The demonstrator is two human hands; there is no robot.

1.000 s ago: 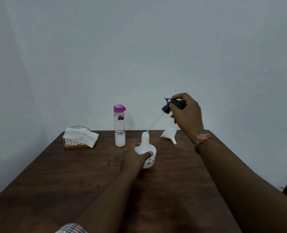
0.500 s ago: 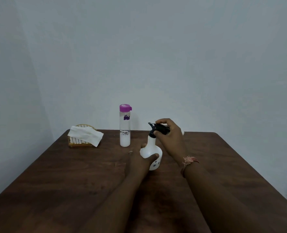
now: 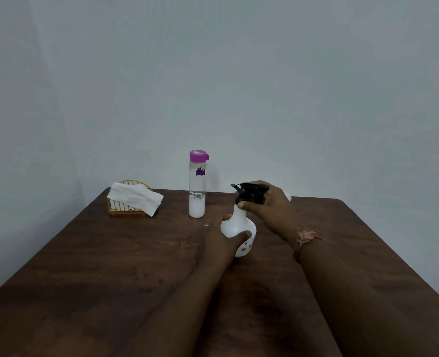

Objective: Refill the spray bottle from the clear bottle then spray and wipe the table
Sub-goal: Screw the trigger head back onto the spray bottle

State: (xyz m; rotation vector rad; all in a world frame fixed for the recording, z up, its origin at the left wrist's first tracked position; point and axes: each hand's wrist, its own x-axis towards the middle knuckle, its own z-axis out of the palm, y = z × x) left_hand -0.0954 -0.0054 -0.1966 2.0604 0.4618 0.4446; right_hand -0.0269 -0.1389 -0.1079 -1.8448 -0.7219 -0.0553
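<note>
The table (image 3: 110, 266) is dark brown wood and stands against a pale wall (image 3: 213, 73). At its far left a wire basket (image 3: 125, 211) holds a white cloth (image 3: 133, 198). Beside it stands the clear bottle (image 3: 196, 186) with a purple cap (image 3: 198, 155), upright, with a little white liquid at the bottom.

Nearer, in the middle, the spray bottle (image 3: 239, 225) stands on the table. The left hand (image 3: 221, 238) is wrapped around its round body. The right hand (image 3: 267, 204) has its fingers curled around the black spray head (image 3: 249, 193) on the neck.

The head seems to be in the course of being screwed on. It is good to hold the body firm, keep the head straight on the thread, and turn until tight, so nothing leaks when spraying.
</note>
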